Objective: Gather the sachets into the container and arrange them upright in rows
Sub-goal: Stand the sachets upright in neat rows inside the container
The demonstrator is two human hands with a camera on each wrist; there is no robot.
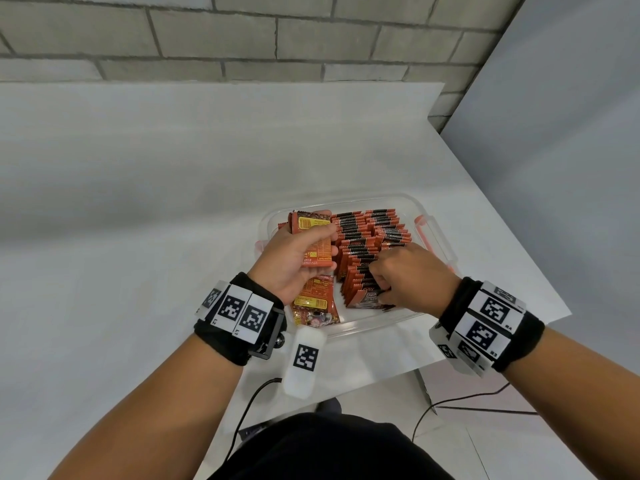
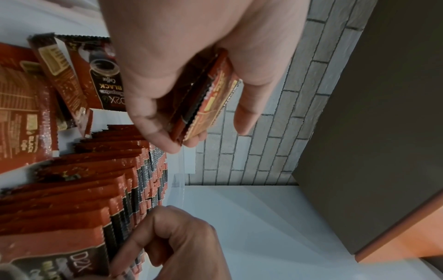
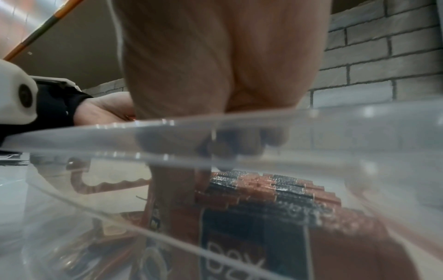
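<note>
the sachets point(image 1: 372, 237) stand upright in packed rows in the clear container point(image 1: 377, 323), which sits on the white table point(image 1: 138, 202) toward its 3 o'clock edge. their red and black faces read "d2x" and "black coffee", legible in the left wrist view on a loose sachet point(image 2: 105, 75) lying flat at that frame's 10 o'clock; the head view shows only "d2x" on the nearest upright one.

the left hand point(image 1: 294, 261) hovers over the container's 9 o'clock side, fingers point(image 2: 153, 123) and thumb clamped on a small stack of sachets point(image 1: 311, 237) showing yellow label panels. more flat sachets point(image 1: 315, 303) lie under it at the container's 7 o'clock corner.

the right hand point(image 1: 412, 278) reaches into the rows at 5 o'clock, fingers curled and pinching the tops of the nearest upright sachets.

only the right wrist view looks through the container wall point(image 3: 335, 136), showing an orange latch point(image 3: 107, 185) and blurred "d2x" lettering.
</note>
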